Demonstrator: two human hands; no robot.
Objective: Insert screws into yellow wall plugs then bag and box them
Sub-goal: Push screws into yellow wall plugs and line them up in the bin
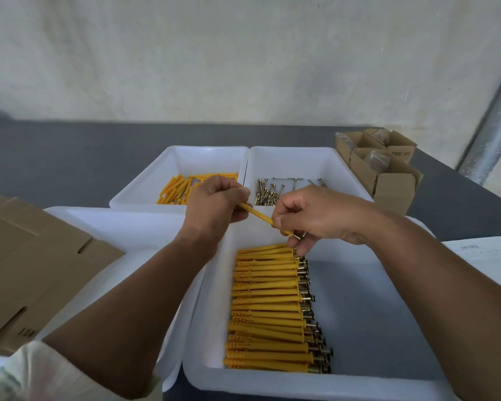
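Pale rough wall (243,53) behind a dark grey table (55,157)

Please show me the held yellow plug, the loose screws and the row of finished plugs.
held yellow plug (257,214), head view: middle of its shaft.
loose screws (268,193), head view: middle of the pile.
row of finished plugs (268,307), head view: a yellow body mid-row.

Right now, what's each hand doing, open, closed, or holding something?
Left hand: closed, gripping the yellow wall plug.
Right hand: closed, pinching the same plug near its screw.
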